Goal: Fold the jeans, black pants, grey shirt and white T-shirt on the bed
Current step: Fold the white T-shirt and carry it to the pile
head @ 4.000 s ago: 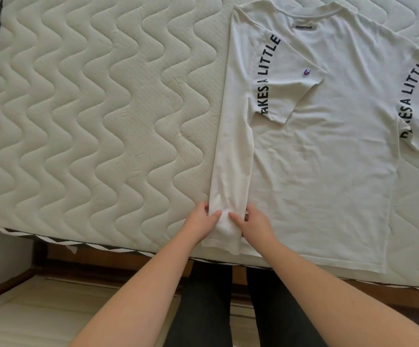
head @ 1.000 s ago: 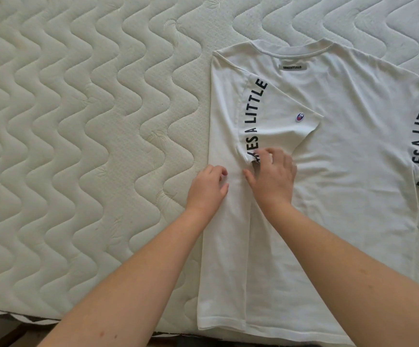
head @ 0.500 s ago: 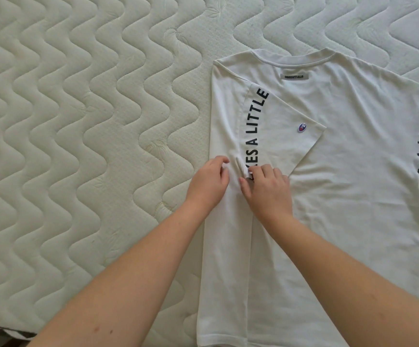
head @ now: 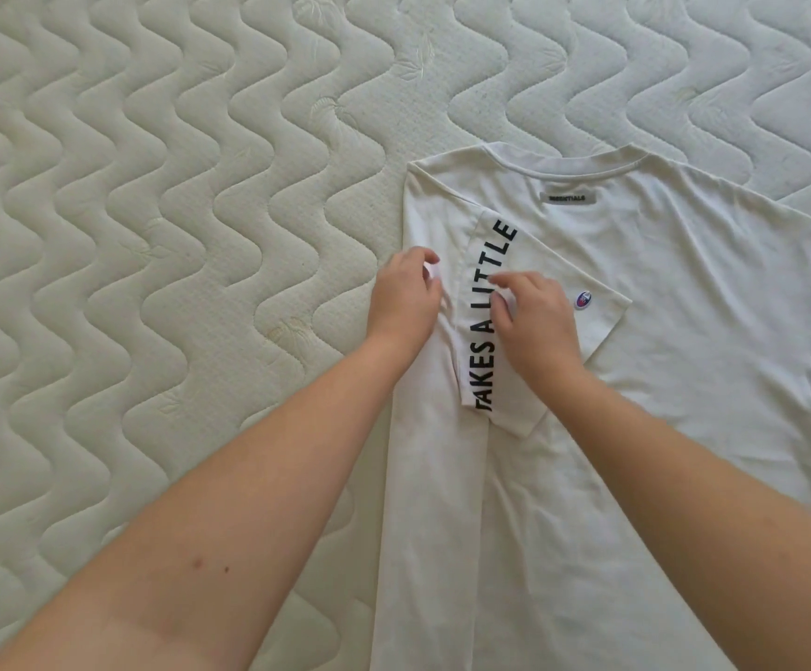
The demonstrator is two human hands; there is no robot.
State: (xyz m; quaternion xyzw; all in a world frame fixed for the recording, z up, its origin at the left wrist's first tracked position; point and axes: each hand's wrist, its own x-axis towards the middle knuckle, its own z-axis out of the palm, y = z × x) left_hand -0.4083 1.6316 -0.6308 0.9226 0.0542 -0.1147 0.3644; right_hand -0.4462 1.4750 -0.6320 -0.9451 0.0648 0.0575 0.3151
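Two hands, left hand (head: 406, 302) and right hand (head: 534, 322), on one white T-shirt (head: 660, 331).

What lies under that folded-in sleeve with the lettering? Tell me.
The folded-in sleeve lies on the white T-shirt body, and the right hand pinches it. The left hand pinches the folded edge. Anything beneath, mattress included, is covered.
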